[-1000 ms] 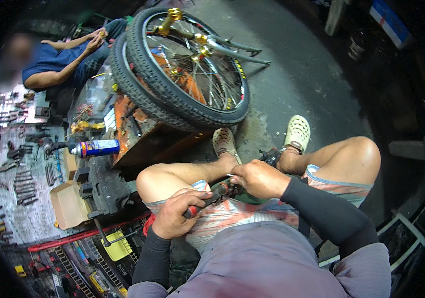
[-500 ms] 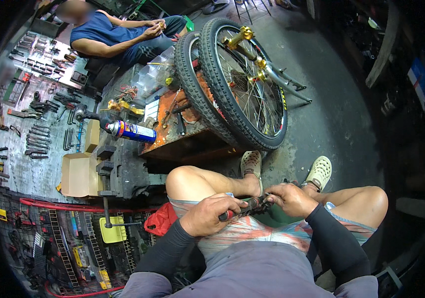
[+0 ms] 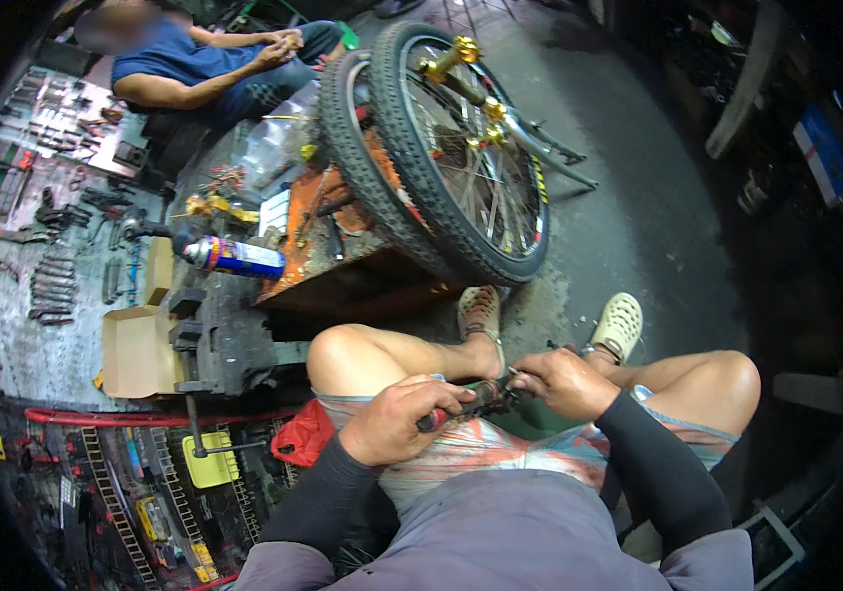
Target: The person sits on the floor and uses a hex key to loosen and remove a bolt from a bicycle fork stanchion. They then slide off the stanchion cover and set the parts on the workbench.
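My left hand [image 3: 397, 422] is wrapped round a dark tool with a red-and-black handle [image 3: 431, 422], held low over my lap. Its far end points toward my right hand [image 3: 571, 384]. The fingers of that hand are closed on a small dark part [image 3: 508, 386] that meets the tool's end. The part's exact kind is hidden by the fingers. Both hands sit between my bent knees, above the striped shorts.
Two bicycle wheels [image 3: 382, 128] lean at an orange-topped bench [image 3: 288, 281]. On it stand a blue spray can [image 3: 244, 258] and loose tools. A vise [image 3: 185, 335] and open cardboard box [image 3: 135, 360] are left. A tool board [image 3: 76, 350] lies beyond; another person [image 3: 170, 74] sits far left.
The surroundings have shifted slightly left and up in view. My hands stay close together on the tool and the part, with only a small shift. The other person remains seated.
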Available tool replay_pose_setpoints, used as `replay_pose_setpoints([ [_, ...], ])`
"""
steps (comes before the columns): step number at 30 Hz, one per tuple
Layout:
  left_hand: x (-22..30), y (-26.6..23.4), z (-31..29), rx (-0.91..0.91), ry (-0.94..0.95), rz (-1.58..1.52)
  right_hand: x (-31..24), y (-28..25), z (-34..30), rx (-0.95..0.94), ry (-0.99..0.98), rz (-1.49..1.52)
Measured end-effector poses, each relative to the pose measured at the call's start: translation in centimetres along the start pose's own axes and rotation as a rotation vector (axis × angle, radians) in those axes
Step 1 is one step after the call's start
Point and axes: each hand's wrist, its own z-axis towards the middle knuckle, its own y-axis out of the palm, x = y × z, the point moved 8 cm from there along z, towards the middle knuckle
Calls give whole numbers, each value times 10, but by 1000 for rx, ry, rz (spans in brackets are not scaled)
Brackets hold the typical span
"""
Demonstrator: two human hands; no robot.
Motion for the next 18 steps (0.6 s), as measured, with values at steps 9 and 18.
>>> replay_pose_setpoints([
  [9, 1, -2, 5, 9, 3, 54, 12, 9, -5, 86, 75, 92],
  [18, 5, -1, 18, 26, -1, 39, 6, 13, -8, 336, 107, -42],
])
